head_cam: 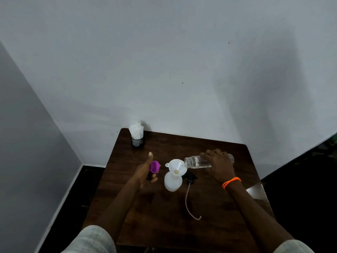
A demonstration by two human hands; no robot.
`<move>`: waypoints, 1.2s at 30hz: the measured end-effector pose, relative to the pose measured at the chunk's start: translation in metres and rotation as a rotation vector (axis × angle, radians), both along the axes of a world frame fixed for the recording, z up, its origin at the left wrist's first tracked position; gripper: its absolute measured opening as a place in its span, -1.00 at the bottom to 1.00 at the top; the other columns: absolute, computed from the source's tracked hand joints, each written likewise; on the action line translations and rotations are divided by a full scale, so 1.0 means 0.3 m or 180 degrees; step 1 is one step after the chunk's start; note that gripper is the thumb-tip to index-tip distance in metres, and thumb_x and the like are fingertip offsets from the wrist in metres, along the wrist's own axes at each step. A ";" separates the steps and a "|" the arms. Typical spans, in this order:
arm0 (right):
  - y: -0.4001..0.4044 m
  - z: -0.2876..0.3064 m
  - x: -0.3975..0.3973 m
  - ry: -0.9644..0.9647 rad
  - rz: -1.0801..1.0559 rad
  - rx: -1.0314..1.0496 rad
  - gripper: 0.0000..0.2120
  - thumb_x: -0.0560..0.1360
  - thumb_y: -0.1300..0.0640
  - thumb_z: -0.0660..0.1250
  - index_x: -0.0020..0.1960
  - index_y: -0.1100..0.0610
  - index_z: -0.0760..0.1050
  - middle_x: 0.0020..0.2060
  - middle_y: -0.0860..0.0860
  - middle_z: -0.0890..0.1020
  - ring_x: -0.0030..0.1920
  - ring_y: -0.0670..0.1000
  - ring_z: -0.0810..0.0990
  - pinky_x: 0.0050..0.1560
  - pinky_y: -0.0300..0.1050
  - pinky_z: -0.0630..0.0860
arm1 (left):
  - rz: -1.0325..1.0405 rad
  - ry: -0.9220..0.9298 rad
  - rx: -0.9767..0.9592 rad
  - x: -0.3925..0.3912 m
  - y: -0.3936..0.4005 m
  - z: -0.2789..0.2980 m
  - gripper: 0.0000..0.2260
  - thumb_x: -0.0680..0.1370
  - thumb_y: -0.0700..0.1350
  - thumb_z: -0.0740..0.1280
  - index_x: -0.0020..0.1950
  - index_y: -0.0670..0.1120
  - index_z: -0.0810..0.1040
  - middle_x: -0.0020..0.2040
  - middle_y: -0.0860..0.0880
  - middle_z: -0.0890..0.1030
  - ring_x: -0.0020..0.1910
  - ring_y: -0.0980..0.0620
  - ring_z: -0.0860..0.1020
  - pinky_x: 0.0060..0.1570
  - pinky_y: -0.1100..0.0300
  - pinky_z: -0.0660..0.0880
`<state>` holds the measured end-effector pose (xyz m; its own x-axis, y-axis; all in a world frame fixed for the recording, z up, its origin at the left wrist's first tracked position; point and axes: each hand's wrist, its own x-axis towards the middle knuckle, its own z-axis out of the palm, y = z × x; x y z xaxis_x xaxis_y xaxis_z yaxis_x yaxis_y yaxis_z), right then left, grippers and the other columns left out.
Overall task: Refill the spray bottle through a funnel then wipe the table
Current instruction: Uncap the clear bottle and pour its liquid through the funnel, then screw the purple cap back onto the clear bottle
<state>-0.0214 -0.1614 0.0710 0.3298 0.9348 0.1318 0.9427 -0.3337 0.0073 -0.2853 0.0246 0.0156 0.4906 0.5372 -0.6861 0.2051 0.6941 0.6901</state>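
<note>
Our left hand [145, 172] holds a purple cap [154, 166] beside the white spray bottle [172, 181] standing mid-surface. The funnel [176, 167] sits in its neck. Our right hand [218, 163] grasps the tipped clear bottle [196, 161]; we should pour slowly, mouth over the funnel.

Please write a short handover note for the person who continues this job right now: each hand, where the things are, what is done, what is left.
Right hand: grips the clear bottle, tilted, mouth over the white funnel.
Left hand: holds a purple cap, thumb up.
Funnel sits in the white spray bottle, which stands mid-table.
Black spray head with tube lies beside the spray bottle.
Tissues in black holder at the far corner.
Done: spray head off, funnel in place.
Left: finish pouring, remove funnel, refit spray head, wipe table.
</note>
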 end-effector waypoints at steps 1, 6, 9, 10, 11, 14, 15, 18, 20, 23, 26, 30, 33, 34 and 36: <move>0.001 0.000 -0.001 0.0003 0.0003 0.0000 -0.51 0.23 0.08 0.56 0.16 -0.05 0.64 -0.01 -0.10 0.66 -0.04 0.09 0.57 -0.08 0.03 0.47 | 0.0020 -0.0028 -0.0006 -0.002 -0.003 0.004 -0.29 0.49 0.44 0.24 0.09 -0.21 0.70 -0.36 -0.09 0.54 -0.38 0.03 0.48 -0.33 0.13 0.52; 0.006 -0.004 -0.004 -0.0016 -0.0038 -0.0050 -0.51 0.24 0.07 0.57 0.16 -0.05 0.64 -0.01 -0.10 0.66 -0.03 0.08 0.57 -0.08 0.01 0.44 | -0.0078 -0.0068 0.0053 -0.004 0.000 0.022 -0.33 0.48 0.41 0.30 0.12 -0.21 0.66 -0.35 -0.08 0.52 -0.39 0.04 0.48 -0.33 0.13 0.51; 0.004 -0.004 -0.009 0.0013 -0.0065 -0.0075 -0.50 0.23 0.07 0.58 0.16 -0.05 0.65 0.00 -0.10 0.66 -0.04 0.08 0.57 -0.08 0.00 0.44 | -0.0062 -0.0048 0.0085 0.005 0.001 0.037 -0.42 0.45 0.29 0.43 0.16 -0.20 0.58 -0.13 -0.15 0.59 -0.24 -0.01 0.54 -0.20 0.09 0.59; 0.004 -0.005 -0.009 0.0016 -0.0079 -0.0085 -0.50 0.23 0.08 0.57 0.17 -0.05 0.64 0.00 -0.10 0.66 -0.04 0.08 0.57 -0.08 0.01 0.45 | -0.0045 -0.0053 0.0099 0.008 0.001 0.039 -0.45 0.44 0.24 0.48 0.17 -0.19 0.58 -0.05 -0.17 0.60 -0.17 -0.04 0.56 -0.15 0.08 0.62; 0.003 -0.005 -0.010 0.0018 -0.0097 -0.0097 -0.50 0.24 0.09 0.57 0.17 -0.05 0.64 0.01 -0.10 0.66 -0.03 0.08 0.57 -0.08 0.01 0.45 | -0.0026 -0.0070 0.0110 0.010 0.000 0.039 -0.47 0.42 0.19 0.53 0.17 -0.18 0.59 0.01 -0.18 0.60 -0.11 -0.06 0.57 -0.12 0.08 0.64; -0.001 -0.011 -0.013 0.0028 -0.0167 -0.0121 -0.51 0.27 0.10 0.55 0.19 -0.05 0.63 0.02 -0.10 0.66 -0.03 0.09 0.57 -0.08 0.02 0.45 | 0.0060 -0.0185 0.0153 0.017 -0.004 0.041 -0.54 0.42 0.02 0.58 0.20 -0.19 0.60 0.03 -0.16 0.62 -0.04 -0.07 0.59 -0.13 0.08 0.65; -0.001 -0.011 -0.016 0.0037 -0.0195 -0.0139 -0.51 0.28 0.08 0.54 0.20 -0.05 0.63 0.03 -0.10 0.66 -0.02 0.10 0.57 -0.08 0.03 0.45 | 0.0107 -0.0227 0.0177 0.018 -0.005 0.045 -0.56 0.42 -0.04 0.58 0.20 -0.20 0.59 0.03 -0.16 0.63 -0.03 -0.07 0.60 -0.11 0.08 0.65; -0.006 -0.015 -0.027 0.0124 -0.0256 -0.0131 -0.52 0.30 -0.03 0.50 0.22 -0.05 0.62 0.04 -0.08 0.67 -0.02 0.12 0.58 -0.08 0.06 0.48 | 0.0197 -0.0383 0.0276 0.027 -0.010 0.069 -0.66 0.43 -0.17 0.57 0.15 -0.22 0.60 -0.01 -0.15 0.67 -0.01 -0.08 0.62 0.10 -0.06 0.62; -0.009 -0.017 -0.042 0.0174 -0.0277 -0.0110 -0.51 0.30 -0.07 0.52 0.23 -0.04 0.62 0.03 -0.07 0.67 -0.02 0.14 0.59 -0.09 0.07 0.50 | 0.0255 -0.0533 0.0355 0.039 -0.009 0.084 -0.77 0.45 -0.23 0.54 0.07 -0.20 0.63 -0.07 -0.15 0.68 -0.02 -0.11 0.61 0.20 -0.13 0.57; -0.010 -0.036 -0.055 0.0242 -0.0295 0.0055 -0.44 0.34 -0.27 0.31 0.25 -0.03 0.62 0.07 -0.05 0.68 -0.01 0.13 0.61 -0.11 0.08 0.53 | 0.0380 -0.0739 0.0583 0.063 -0.004 0.107 -0.83 0.47 -0.29 0.51 0.04 -0.18 0.65 -0.07 -0.14 0.71 -0.01 -0.12 0.63 0.21 -0.13 0.58; -0.002 -0.049 -0.058 0.0500 -0.0359 0.0282 -0.35 0.34 -0.34 0.24 0.31 -0.03 0.60 0.17 0.01 0.68 0.04 0.13 0.61 -0.03 0.06 0.55 | 0.0344 -0.0807 0.1067 0.101 0.002 0.130 -0.70 0.42 -0.26 0.57 0.13 -0.14 0.66 0.06 -0.16 0.72 0.06 -0.08 0.67 0.11 0.02 0.61; 0.014 -0.007 -0.094 0.1110 -0.0542 0.0718 -0.41 0.30 -0.03 0.55 0.30 0.07 0.61 0.13 0.05 0.70 0.03 0.17 0.62 0.00 -0.03 0.53 | 0.0214 -0.0821 0.1695 0.166 0.004 0.196 -0.59 0.37 -0.22 0.63 0.18 -0.08 0.65 0.06 -0.06 0.72 0.07 0.02 0.69 0.09 0.11 0.63; 0.032 0.007 -0.110 0.1620 -0.0703 0.0954 -0.35 0.23 0.03 0.65 0.30 0.03 0.62 0.11 -0.04 0.71 0.02 0.05 0.64 0.00 -0.11 0.54 | 0.0106 -0.0877 0.2051 0.221 -0.002 0.258 -0.58 0.36 -0.19 0.64 0.18 -0.07 0.66 0.05 -0.01 0.72 0.06 0.07 0.69 0.08 0.17 0.63; 0.040 0.013 -0.114 0.1808 -0.0719 0.1032 -0.34 0.21 0.01 0.66 0.29 0.01 0.63 0.09 -0.06 0.72 0.01 -0.01 0.66 0.00 -0.12 0.58 | 0.0081 -0.0883 0.2187 0.240 -0.003 0.273 -0.58 0.35 -0.18 0.65 0.17 -0.07 0.66 0.05 -0.01 0.72 0.06 0.07 0.69 0.08 0.18 0.63; 0.057 0.034 -0.126 0.2099 -0.0697 0.1166 -0.40 0.20 0.01 0.66 0.23 -0.02 0.65 0.00 -0.12 0.74 -0.04 -0.14 0.69 -0.03 -0.14 0.61 | 0.0017 -0.0890 0.2433 0.275 0.000 0.301 -0.57 0.34 -0.15 0.66 0.18 -0.08 0.68 0.06 -0.01 0.73 0.08 0.02 0.69 0.12 0.16 0.62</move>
<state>-0.0590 -0.1443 0.0813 0.6190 0.7742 0.1319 0.6265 -0.3856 -0.6773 -0.2028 0.0244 0.1058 0.5857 0.8103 0.0189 -0.0471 0.0108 0.9988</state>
